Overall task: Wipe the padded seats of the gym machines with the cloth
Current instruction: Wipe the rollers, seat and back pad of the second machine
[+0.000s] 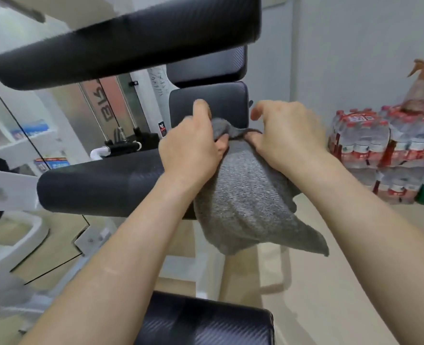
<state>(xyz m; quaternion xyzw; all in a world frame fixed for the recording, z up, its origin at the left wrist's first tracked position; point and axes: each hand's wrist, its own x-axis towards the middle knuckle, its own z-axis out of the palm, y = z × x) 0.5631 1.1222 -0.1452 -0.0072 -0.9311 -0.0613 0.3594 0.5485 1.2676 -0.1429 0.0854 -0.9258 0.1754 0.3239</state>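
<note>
Upper pad: long black roll, slanting across the top left, blurred.
Middle pad: black padded roll on a white frame, lying under the left forearm.
Left hand: grip closed, thumb and fingers pinching the top edge of the cloth.
Cloth: grey towel, held up between both hands, bunched at the top and drooping over the middle pad's right end.
Back pad: dark upright cushion just behind the hands.
Right hand: thumb pinning the cloth's top edge, fingers curled loosely above it.
Water bottles: shrink-wrapped packs stacked by the right wall.
Seat: black cushion at the bottom edge.
</note>
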